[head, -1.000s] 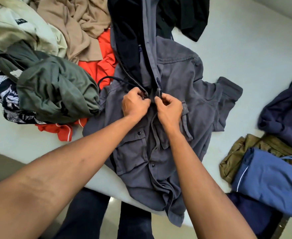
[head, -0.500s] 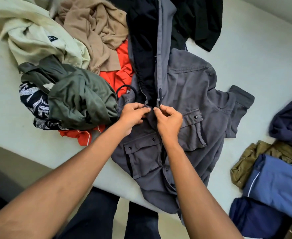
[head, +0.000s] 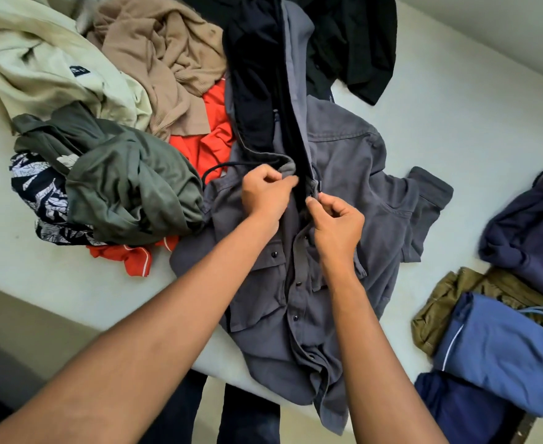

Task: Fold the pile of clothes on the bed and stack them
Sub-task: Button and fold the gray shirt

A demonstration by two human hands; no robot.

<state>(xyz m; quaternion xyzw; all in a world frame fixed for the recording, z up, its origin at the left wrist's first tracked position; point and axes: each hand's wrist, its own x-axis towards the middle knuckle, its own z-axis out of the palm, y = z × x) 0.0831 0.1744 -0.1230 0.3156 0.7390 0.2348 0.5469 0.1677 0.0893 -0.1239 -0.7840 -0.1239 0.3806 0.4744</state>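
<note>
We have the grey jacket [head: 353,161] spread front-up in the middle of the bed [head: 456,107], its hem hanging over the near edge and its hood end running toward the far side. Our left hand [head: 265,195] pinches the left front edge with curled fingers. Our right hand [head: 336,221] pinches the right front edge just beside it, close to the zip. The lower front looks closed and the upper part lies open. We judge that we are closing the front before folding, so this jacket is not yet folded. On the right lie folded pieces: a blue garment [head: 494,354] overlapping an olive-brown one [head: 449,299], and a navy one [head: 526,232] farther off. On the left the pile waits unfolded: a green garment [head: 129,190], a cream one [head: 45,68], a tan one [head: 167,49] and a red one [head: 212,136]. By our reckoning, most of the work is left.
</note>
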